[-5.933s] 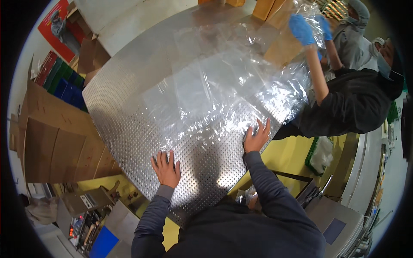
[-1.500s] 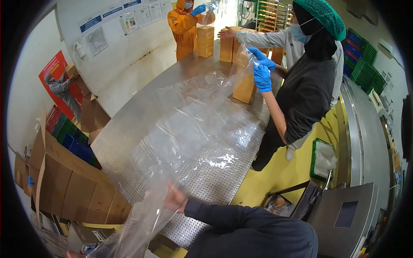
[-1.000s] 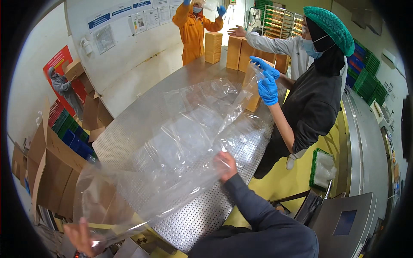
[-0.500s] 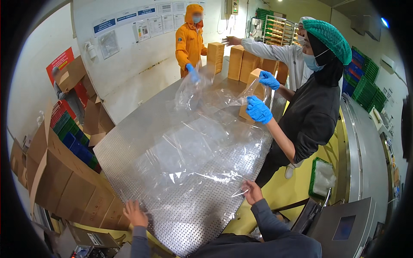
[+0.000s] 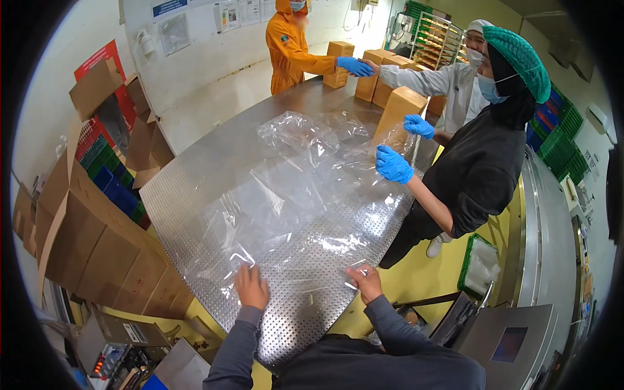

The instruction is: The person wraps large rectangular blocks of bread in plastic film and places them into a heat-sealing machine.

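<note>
Bench (image 5: 195, 195): perforated metal top, dull silver, long, running from the near edge away toward the far wall; edges curve with the lens.

Clear plastic sheet (image 5: 286, 195): large, transparent, wrinkled, spread flat over the middle of the bench; its far end bunches up into loose folds near the cardboard boxes (image 5: 380, 78).

Left hand (image 5: 250, 286): palm down on the near edge of the sheet, fingers extended and flat, gripping nothing. Grey sleeve behind it.

Right hand (image 5: 365, 283): at the near right corner of the sheet, fingers curled and pinching the plastic edge.

Co-worker in dark top and green hair net (image 5: 513, 52): stands at the right side of the bench, both blue-gloved hands (image 5: 393, 164) at the far bunched part of the sheet, beside a tall brown box (image 5: 400, 110).

Person in orange suit (image 5: 292, 45) and person in white coat (image 5: 448, 81): at the far end, hands on the stacked boxes.

Room: yellow floor (image 5: 429, 273); flattened cardboard cartons (image 5: 91, 240) leaning at the left; blue and green crates (image 5: 114, 175) behind them; white wall with posted sheets (image 5: 201, 58); steel machine with a screen (image 5: 513, 338) at lower right; green crates (image 5: 559, 130) along the right side.
</note>
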`<state>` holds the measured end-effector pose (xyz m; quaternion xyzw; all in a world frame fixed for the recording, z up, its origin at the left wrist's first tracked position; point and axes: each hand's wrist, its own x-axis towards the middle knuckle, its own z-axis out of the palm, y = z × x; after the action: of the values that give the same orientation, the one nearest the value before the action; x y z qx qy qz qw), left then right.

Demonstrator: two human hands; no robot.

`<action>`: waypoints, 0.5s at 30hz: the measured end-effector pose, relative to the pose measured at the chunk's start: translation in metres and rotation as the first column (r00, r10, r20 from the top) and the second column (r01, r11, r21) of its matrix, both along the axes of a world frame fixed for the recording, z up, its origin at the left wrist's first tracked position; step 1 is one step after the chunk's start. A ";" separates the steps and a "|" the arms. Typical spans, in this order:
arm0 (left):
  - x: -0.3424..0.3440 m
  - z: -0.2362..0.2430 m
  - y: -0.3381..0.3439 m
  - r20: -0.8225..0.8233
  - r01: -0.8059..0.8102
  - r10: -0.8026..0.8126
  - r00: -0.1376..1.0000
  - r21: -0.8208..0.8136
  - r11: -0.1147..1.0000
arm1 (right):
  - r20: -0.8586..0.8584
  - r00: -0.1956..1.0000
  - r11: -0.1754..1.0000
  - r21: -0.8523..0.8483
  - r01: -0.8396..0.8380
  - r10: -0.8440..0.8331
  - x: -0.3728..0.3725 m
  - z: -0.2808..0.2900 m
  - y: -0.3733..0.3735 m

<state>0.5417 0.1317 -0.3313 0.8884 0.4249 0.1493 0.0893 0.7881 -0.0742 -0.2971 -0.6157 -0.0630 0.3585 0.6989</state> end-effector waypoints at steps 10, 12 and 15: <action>0.047 0.059 -0.116 0.437 0.278 0.033 0.899 -0.626 0.729 | 0.020 0.946 0.943 0.071 -0.325 0.324 -0.073 0.019 0.043; 0.034 0.063 -0.108 0.495 0.316 0.063 0.867 -0.642 0.699 | 0.102 0.938 0.943 -0.011 -0.332 0.332 -0.063 0.024 0.046; 0.013 0.063 -0.086 0.597 0.308 0.150 0.788 -0.594 0.743 | 0.238 0.922 0.952 -0.053 -0.303 0.306 -0.027 0.027 0.040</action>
<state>0.5544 0.0457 -0.2681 0.7178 0.3564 0.2619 0.5377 0.7607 -0.0343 -0.2701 -0.6428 -0.2403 0.3851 0.6170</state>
